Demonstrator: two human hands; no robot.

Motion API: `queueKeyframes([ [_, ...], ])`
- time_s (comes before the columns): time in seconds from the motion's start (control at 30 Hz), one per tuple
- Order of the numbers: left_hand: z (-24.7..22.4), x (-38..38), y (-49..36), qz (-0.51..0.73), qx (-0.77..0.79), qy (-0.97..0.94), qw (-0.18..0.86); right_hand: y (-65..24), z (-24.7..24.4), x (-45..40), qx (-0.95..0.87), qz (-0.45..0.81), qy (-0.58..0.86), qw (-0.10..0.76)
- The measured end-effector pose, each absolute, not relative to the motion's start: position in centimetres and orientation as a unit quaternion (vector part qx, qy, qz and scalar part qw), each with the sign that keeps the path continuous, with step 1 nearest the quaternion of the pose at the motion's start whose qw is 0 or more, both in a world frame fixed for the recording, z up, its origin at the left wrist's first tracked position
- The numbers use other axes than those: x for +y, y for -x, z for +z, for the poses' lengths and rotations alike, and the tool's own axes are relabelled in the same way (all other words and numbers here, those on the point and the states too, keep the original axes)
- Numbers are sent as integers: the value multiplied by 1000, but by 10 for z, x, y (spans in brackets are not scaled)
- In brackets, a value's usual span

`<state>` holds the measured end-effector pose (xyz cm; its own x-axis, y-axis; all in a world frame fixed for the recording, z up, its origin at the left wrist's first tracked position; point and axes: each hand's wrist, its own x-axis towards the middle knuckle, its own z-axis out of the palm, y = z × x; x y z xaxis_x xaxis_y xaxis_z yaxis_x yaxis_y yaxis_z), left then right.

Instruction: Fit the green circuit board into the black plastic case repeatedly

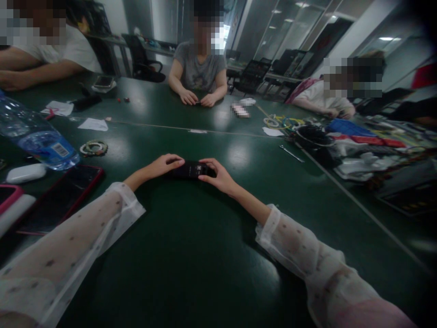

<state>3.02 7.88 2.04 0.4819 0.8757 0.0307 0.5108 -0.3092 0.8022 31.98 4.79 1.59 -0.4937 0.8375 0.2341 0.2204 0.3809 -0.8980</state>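
A small black rectangular object lies low at the dark green tabletop in front of me, with white print or a lit patch near its right end. I cannot make out its exact kind. My left hand holds its left end, thumb along the near top edge. At the opposite end, my right hand grips it between thumb and fingers. Parts of both ends are hidden by my fingers. Whether it rests on the table or is slightly lifted, I cannot tell.
To my left are a water bottle, a red-edged phone, a white case and a beaded bracelet. A wrench-like tool and heaped cables lie right. Several people sit around the table.
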Motion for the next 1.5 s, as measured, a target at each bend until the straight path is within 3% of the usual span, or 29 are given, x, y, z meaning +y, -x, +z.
queueKeyframes([
  [1.07,29,73,-33,250,437,-775,381,-319,22,44,-757,437,353,336],
  [1.5,29,72,-34,279,438,-761,390,-317,22,40,-783,317,437,310],
])
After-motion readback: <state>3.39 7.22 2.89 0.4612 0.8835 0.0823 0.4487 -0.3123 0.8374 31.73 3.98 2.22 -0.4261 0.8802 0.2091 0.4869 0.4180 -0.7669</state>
